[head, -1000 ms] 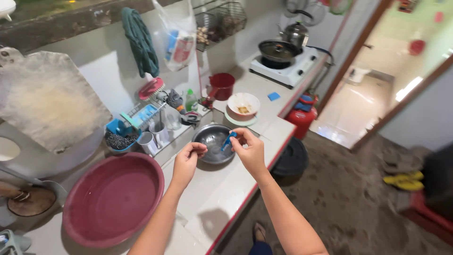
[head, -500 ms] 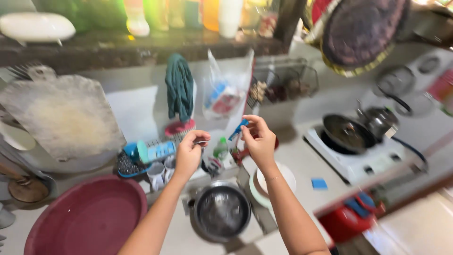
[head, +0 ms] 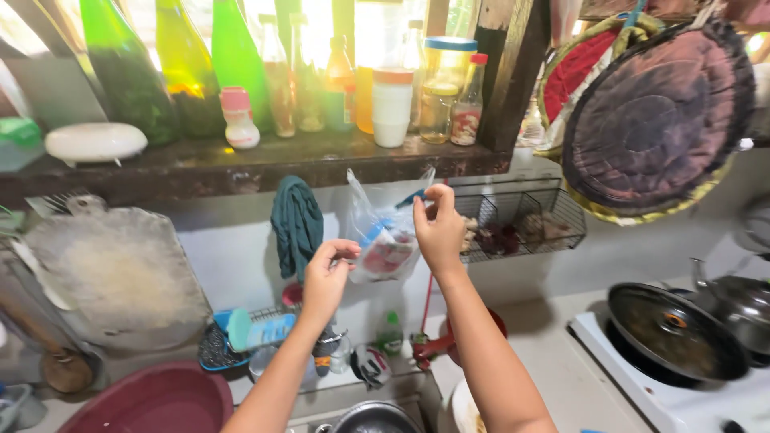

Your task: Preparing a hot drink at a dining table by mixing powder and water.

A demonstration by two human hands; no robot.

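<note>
My right hand (head: 439,232) pinches the top of a clear plastic bag (head: 385,240) hanging below the dark wooden shelf (head: 241,164), beside a teal cloth (head: 297,224). My left hand (head: 327,277) hovers just left, fingers curled, holding nothing I can tell.

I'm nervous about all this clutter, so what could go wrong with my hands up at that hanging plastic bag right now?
The hanging plastic bag looks thin; the right hand pulling at its top could tear it and drop the contents toward the metal bowl below. The left hand is raised beside the bag, and glass bottles crowd the shelf overhead, so a jolt might topple one.
</note>
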